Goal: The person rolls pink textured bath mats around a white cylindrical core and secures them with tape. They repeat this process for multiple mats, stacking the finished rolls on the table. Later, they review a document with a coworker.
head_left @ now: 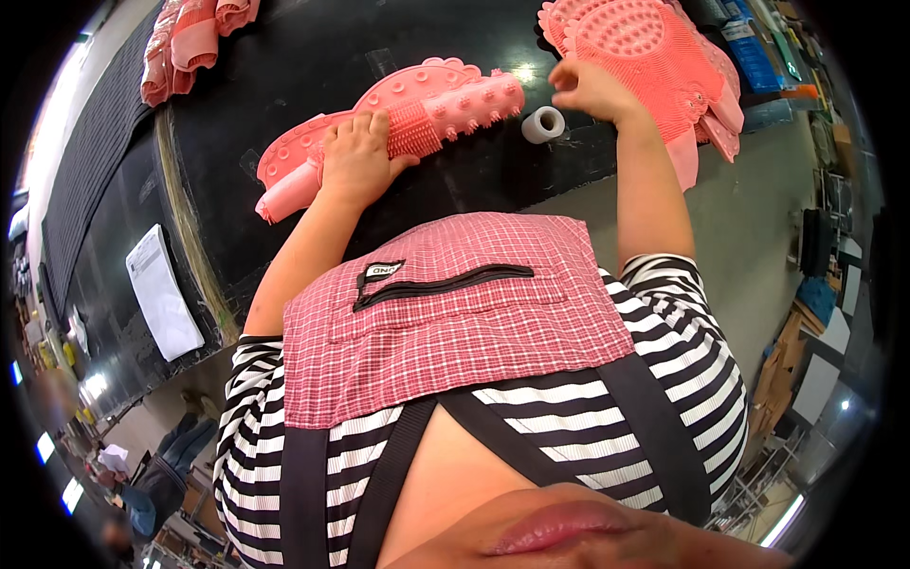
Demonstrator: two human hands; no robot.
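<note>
Spanning the workspace, a black table (474, 185) bears a stack of pink studded mats (654, 95) on the right, partly reaching past the near edge. Left of the stack, a partly rolled pink mat (417, 123) lies aslant near the middle. Rolled pink bundles (194, 38) sit at the upper left; a white paper sheet (161, 296) lies farther down that side. The left hand (356, 156) rests palm down across the partly rolled mat, thumb splayed wide. The right hand (592, 90), fingers curled, is at the stack's left edge; whether it pinches anything cannot be told. Just below sits a small white roll (533, 129), near the mat's right end.
</note>
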